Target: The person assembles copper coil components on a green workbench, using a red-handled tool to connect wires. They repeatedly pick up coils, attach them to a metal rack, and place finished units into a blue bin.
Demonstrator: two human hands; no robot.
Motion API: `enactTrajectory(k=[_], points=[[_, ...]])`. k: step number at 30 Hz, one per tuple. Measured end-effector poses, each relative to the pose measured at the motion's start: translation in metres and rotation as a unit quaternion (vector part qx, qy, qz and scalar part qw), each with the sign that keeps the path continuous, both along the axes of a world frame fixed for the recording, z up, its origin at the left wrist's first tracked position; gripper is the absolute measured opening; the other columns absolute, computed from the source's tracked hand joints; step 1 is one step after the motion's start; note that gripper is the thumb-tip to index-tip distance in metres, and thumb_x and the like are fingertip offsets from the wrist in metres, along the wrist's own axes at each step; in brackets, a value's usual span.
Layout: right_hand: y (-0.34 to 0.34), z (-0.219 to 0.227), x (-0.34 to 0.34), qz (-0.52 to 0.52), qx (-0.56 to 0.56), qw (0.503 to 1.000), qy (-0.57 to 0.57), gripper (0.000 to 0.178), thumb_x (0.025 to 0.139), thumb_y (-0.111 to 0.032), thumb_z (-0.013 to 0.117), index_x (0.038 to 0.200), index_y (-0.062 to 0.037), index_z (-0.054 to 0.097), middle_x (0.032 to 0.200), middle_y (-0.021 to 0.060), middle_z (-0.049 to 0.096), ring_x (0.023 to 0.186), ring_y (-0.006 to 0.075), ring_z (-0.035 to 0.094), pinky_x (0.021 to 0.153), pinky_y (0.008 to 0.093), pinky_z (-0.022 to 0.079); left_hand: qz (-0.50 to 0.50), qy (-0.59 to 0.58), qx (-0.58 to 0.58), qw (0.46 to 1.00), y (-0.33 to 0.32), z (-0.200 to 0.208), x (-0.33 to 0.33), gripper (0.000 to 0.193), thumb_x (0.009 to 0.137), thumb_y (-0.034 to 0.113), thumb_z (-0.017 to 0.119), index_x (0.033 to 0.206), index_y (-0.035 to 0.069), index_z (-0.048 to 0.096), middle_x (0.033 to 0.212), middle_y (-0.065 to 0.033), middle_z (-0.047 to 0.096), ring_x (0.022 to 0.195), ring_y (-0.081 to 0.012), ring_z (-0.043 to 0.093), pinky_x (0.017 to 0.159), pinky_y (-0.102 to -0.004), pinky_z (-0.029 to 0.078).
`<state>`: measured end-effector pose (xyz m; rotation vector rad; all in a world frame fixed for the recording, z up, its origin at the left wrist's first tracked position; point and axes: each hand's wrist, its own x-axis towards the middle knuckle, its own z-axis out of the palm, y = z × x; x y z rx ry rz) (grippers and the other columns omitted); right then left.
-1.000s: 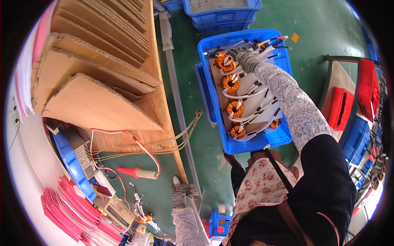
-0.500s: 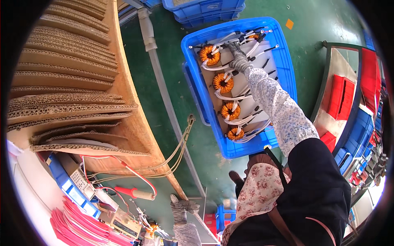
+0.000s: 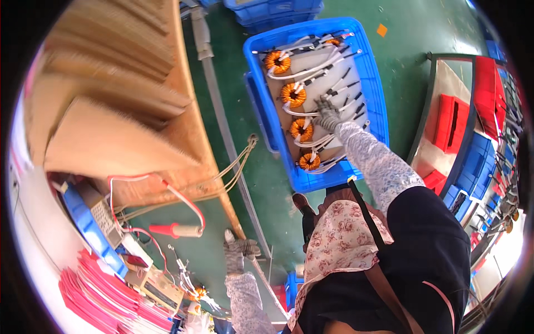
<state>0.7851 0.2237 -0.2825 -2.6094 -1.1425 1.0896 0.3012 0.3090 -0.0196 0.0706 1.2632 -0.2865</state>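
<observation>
My right hand, in a grey striped glove, reaches into a blue plastic crate. Its fingers are somewhat spread over white leads near the middle of the crate; whether they touch the leads I cannot tell. Several copper-wound ring coils lie along the crate's left side, among them a far coil, a second coil, a third coil and a near coil. White leads with black sleeves run rightward from them across a pale sheet. My left hand, gloved alike, lies with thumb and fingers apart at the wooden table's edge.
Cardboard sheets stand on the wooden table at left. A red-and-cream handled tool and pink sheets are at lower left. Stacked blue crates stand beyond; red bins line the right.
My right hand has drawn back from the far coils toward the crate's middle. The front cardboard sheet now leans, showing its flat face. The whole view has shifted slightly.
</observation>
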Motion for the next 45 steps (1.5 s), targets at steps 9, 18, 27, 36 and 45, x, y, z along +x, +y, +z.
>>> enactTrajectory(k=[9,18,27,36,45], points=[[0.000,0.138,-0.060,-0.123,0.258,0.909,0.302,0.030,0.083,-0.006,0.053,0.112,0.0018,0.051,0.102,0.0097,0.060,0.096,0.0158,0.055,0.087,0.0274,0.041,-0.016,0.012,0.290,0.957,-0.013,0.075,0.071,0.071,0.076,0.062,0.052,0.086,-0.008,0.055,0.060,-0.0120,0.058,0.043,-0.0150,0.054,0.039,-0.0241,0.044],[0.025,0.395,-0.388,0.079,0.249,0.789,0.556,0.032,0.085,-0.022,0.057,0.109,-0.0022,0.053,0.097,0.0079,0.060,0.095,0.0153,0.055,0.081,0.0268,0.045,0.086,-0.195,0.532,0.819,-0.067,0.060,-0.009,0.038,0.088,0.034,0.050,0.104,0.000,0.054,0.083,-0.0109,0.061,0.070,-0.0176,0.060,0.061,-0.0260,0.049],[0.061,0.334,-0.653,-0.138,-0.144,0.551,0.810,0.028,0.084,-0.024,0.056,0.105,-0.0070,0.052,0.100,0.0083,0.055,0.094,0.0198,0.053,0.081,0.0319,0.043,0.612,0.063,0.438,0.656,-0.189,0.060,-0.348,0.053,0.083,0.043,0.052,0.118,0.005,0.042,0.114,-0.0168,0.052,0.096,-0.0318,0.056,0.078,-0.0382,0.049],[0.082,0.327,-0.673,0.320,0.347,0.570,0.672,0.016,0.083,-0.020,0.054,0.082,-0.0046,0.053,0.075,0.0055,0.053,0.070,0.0196,0.051,0.063,0.0323,0.043,0.562,-0.107,0.527,0.628,-0.143,-0.021,-0.407,0.049,0.088,0.035,0.043,0.129,0.009,0.036,0.133,-0.0104,0.038,0.119,-0.0222,0.040,0.101,-0.0452,0.029],[0.036,0.362,-0.554,0.317,0.194,0.595,0.713,0.024,0.088,-0.022,0.053,0.102,-0.0022,0.059,0.101,0.0068,0.061,0.094,0.0140,0.055,0.079,0.0295,0.046,0.499,-0.171,0.517,0.674,-0.107,0.061,-0.294,0.053,0.087,0.035,0.046,0.129,0.005,0.035,0.133,-0.0120,0.038,0.120,-0.0242,0.039,0.101,-0.0441,0.031]])
